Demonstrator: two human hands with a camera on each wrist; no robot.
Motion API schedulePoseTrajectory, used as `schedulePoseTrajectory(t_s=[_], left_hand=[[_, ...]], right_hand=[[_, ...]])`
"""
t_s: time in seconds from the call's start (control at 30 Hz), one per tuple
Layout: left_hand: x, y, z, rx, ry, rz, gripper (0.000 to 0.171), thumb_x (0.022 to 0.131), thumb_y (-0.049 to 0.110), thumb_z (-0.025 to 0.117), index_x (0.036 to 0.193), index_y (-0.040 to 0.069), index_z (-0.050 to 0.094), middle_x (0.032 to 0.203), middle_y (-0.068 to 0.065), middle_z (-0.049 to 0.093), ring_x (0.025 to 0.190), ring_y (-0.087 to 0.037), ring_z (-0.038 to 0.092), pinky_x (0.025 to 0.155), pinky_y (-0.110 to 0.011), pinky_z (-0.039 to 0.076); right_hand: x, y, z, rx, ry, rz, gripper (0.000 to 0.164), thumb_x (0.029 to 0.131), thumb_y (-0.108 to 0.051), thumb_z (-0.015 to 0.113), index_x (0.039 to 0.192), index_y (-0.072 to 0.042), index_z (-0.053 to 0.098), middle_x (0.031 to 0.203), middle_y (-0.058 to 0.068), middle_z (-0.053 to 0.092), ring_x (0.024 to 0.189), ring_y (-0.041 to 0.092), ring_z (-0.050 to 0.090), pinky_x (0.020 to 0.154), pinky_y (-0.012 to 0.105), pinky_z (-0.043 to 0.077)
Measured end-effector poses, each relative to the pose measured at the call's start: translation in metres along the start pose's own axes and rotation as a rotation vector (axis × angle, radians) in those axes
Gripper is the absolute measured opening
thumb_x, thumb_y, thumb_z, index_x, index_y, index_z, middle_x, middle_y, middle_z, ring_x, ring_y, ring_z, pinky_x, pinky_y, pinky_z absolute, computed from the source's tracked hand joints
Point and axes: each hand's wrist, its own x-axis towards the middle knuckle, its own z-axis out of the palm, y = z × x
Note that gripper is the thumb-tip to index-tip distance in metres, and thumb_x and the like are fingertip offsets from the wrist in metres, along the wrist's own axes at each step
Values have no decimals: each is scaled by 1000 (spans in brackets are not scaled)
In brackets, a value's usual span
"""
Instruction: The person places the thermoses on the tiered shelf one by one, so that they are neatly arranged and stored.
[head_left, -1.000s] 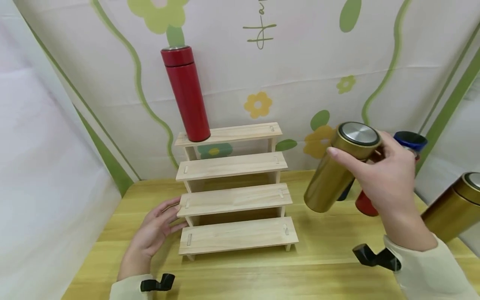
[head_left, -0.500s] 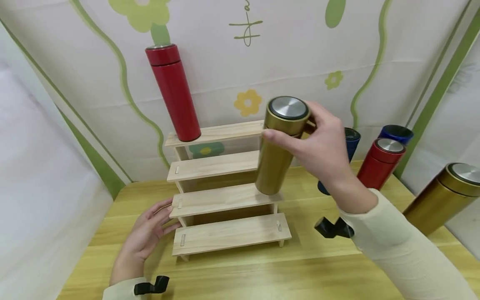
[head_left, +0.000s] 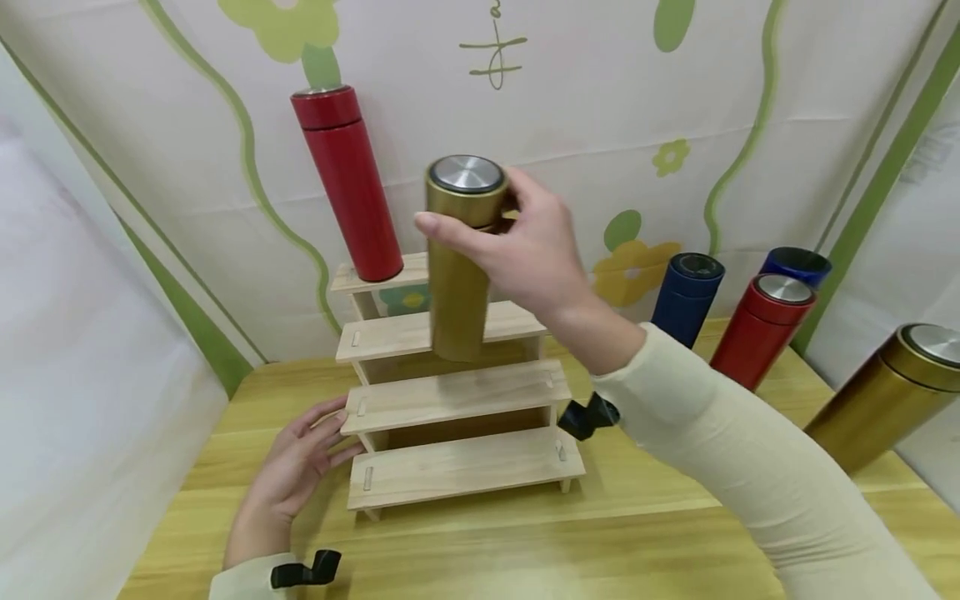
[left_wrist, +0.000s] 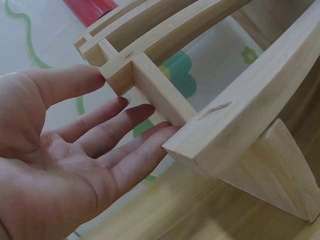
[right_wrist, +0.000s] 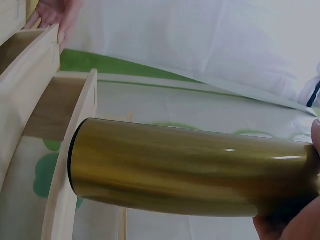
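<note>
My right hand (head_left: 528, 250) grips a gold thermos (head_left: 459, 292) near its top, thumb in front, fingers mostly hidden behind it. It hangs nearly upright in front of the wooden tiered rack (head_left: 465, 462), over the upper tiers; in the right wrist view the thermos base (right_wrist: 75, 160) appears close to a board, but contact cannot be told. At the rack's left side my left hand (head_left: 296, 462) has its thumb on a board's end and its fairly straight fingers (left_wrist: 142, 155) touching the lower part. A red thermos (head_left: 352, 192) stands at the left of the top tier.
On the right of the wooden table (head_left: 525, 550) stand a dark blue thermos (head_left: 686, 300), a red thermos (head_left: 765, 333), a bright blue vessel (head_left: 797, 265) partly hidden behind it, and another gold thermos (head_left: 885, 400). Printed cloth (head_left: 585, 108) hangs behind the rack.
My right hand has carried the gold thermos leftward and slightly up, from right of the rack to in front of its upper tiers. My left hand stays at the rack's side.
</note>
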Motion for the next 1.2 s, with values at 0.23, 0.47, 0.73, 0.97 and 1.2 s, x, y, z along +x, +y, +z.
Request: schedulePoseTrajectory(t_s=[0.23, 0.47, 0.73, 0.97, 1.2], left_hand=[[-1, -1, 1, -4, 11, -12, 29, 113, 15, 55, 142, 17, 61, 130, 9, 74, 121, -11, 73, 100, -37, 64], [-2, 0, 1, 3, 5, -5, 28, 113, 15, 54, 141, 16, 59, 130, 9, 74, 121, -11, 73, 100, -37, 64], [-1, -1, -1, 5, -12, 11, 29, 114, 14, 53, 142, 17, 61, 130, 9, 74, 121, -11, 73, 100, -38, 64], [0, -3, -2, -4, -16, 9, 29, 114, 15, 53, 142, 15, 59, 131, 9, 74, 123, -11, 72, 100, -37, 64], [-1, -2, -3, -12, -38, 36, 27, 114, 13, 51, 139, 17, 61, 131, 9, 74, 122, -11, 72, 99, -37, 64]], right_hand=[[17, -4, 37, 53, -125, -40, 56, 86, -33, 94, 133, -15, 70, 123, -2, 74, 104, 16, 71, 89, 31, 63], [33, -1, 67, 81, -151, -23, 54, 86, -34, 93, 131, -13, 70, 118, -2, 75, 103, 14, 70, 86, 25, 62], [42, -1, 91, 86, -160, 4, 50, 86, -38, 93, 124, -16, 69, 113, -6, 74, 98, 9, 71, 84, 21, 60], [45, 1, 104, 23, -163, 23, 57, 84, -43, 93, 128, -16, 67, 116, -8, 73, 100, 8, 69, 85, 19, 59], [47, 6, 110, -4, -170, 42, 60, 85, -47, 91, 130, -18, 65, 118, -8, 71, 102, 8, 68, 85, 20, 58]])
